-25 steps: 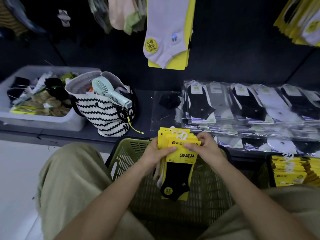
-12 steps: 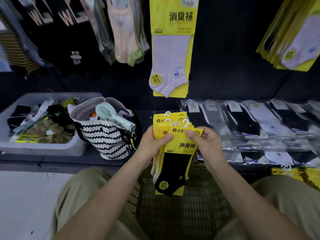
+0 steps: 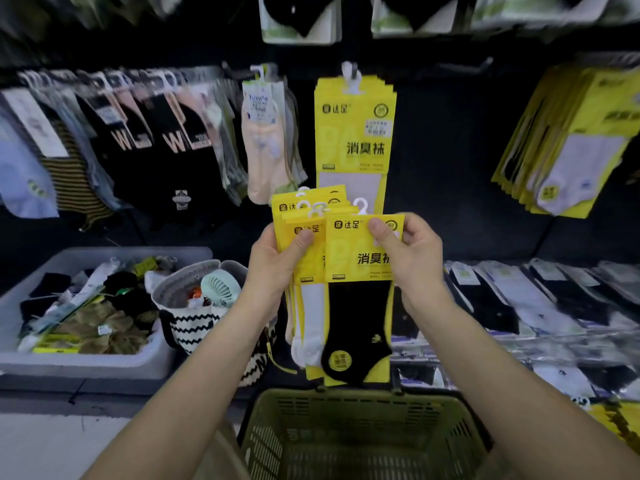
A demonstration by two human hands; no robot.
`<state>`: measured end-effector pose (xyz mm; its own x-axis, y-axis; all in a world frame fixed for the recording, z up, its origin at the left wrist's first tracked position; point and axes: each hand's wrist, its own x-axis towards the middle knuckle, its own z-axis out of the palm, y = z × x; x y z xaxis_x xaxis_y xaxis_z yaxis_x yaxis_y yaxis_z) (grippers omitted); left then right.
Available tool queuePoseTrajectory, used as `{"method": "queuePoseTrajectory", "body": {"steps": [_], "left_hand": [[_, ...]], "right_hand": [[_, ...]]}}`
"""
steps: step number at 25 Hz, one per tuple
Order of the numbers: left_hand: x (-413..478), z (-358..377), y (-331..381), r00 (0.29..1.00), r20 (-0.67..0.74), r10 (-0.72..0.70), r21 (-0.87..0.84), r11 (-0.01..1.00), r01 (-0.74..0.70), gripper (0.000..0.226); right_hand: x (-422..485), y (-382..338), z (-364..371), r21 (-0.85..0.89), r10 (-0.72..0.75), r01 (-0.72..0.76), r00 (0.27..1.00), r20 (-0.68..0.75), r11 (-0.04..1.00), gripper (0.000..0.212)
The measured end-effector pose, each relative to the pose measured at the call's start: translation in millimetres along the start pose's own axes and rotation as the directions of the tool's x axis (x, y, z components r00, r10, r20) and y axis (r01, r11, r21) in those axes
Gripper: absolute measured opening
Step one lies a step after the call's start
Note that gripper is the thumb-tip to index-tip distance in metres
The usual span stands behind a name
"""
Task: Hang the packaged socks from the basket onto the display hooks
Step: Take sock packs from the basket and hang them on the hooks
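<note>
Dim, dark backdrop; yellow packs glow bright at centre, while wide-angle edges bend and smear with motion blur.

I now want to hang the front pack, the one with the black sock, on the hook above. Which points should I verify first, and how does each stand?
1. The right hand pinches the black sock pack: ok.
2. Pack free of the stack in the left hand: cannot tell, they overlap.
3. Its white hanger upright and uncovered: ok.
4. The hanging yellow packs above show the same card design: ok.
5. Space left on the display hook: cannot tell, blurred.
6. Hanger level with the hook: not ok, it is lower.
</note>
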<state>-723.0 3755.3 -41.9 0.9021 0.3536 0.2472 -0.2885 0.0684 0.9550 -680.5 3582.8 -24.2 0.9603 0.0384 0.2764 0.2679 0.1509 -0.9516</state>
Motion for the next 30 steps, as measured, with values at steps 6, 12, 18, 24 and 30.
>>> {"method": "queuePoseTrajectory", "body": {"steps": [6, 12, 18, 24, 30], "left_hand": [[42, -4, 63, 0.983, -0.074, 0.17, 0.049, 0.985, -0.166, 0.032], [67, -13, 94, 0.969, -0.12, 0.217, 0.082, 0.975, -0.208, 0.038], [76, -14, 89, 0.975, -0.144, 0.171, 0.103, 0.982, -0.157, 0.024], [63, -28, 83, 0.971, -0.173, 0.166, 0.129, 0.981, -0.145, 0.04], [53, -33, 98, 0.966, -0.169, 0.194, 0.149, 0.974, -0.169, 0.039]], "right_hand": [[54, -61, 14, 0.007, -0.139, 0.139, 0.99, 0.031, 0.99, 0.017], [92, -91, 26, -0.005, -0.199, 0.199, 0.98, 0.002, 0.98, 0.013], [104, -86, 37, -0.094, -0.218, 0.218, 0.976, 0.007, 0.972, 0.014], [112, -82, 45, -0.193, -0.206, 0.193, 0.977, -0.053, 0.962, 0.012], [108, -80, 43, -0.261, -0.152, 0.117, 0.981, -0.119, 0.958, 0.009]]}}
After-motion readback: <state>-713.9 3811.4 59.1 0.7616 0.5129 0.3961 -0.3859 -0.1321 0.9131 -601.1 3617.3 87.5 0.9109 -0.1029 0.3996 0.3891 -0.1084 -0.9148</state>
